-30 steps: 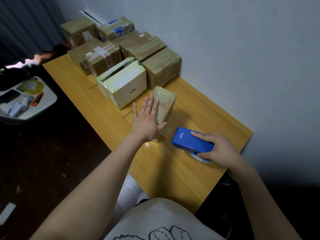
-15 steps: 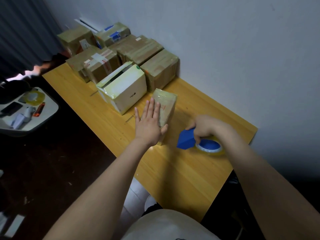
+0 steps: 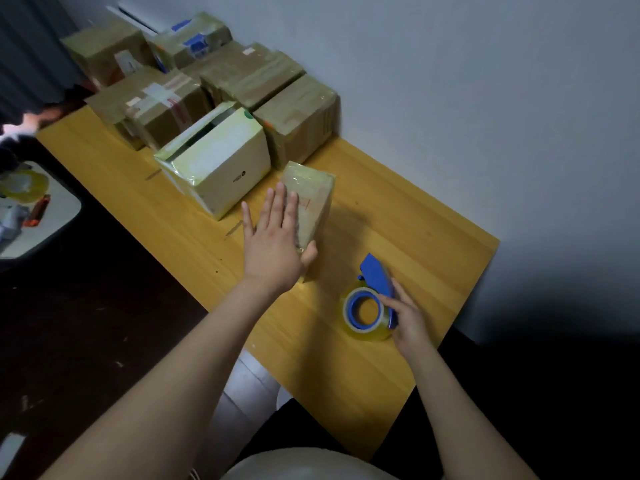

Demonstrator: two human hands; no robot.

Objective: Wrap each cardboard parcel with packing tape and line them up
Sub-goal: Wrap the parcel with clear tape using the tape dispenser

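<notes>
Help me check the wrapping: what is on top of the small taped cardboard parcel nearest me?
The left hand lies flat on the small taped cardboard parcel, fingers straight. Red marks show beside them; under the palm is hidden.

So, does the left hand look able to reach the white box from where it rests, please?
Probably yes. The left hand lies flat on the small parcel, and the white box stands just beside it with only bare table between.

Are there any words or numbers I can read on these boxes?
Nothing here reads clearly.
Pale box: small dark print, too small to read.
Small parcel: red marks, blurred.
Brown box: red print on its tape, blurred.
Back box: blue label, blurred.
</notes>
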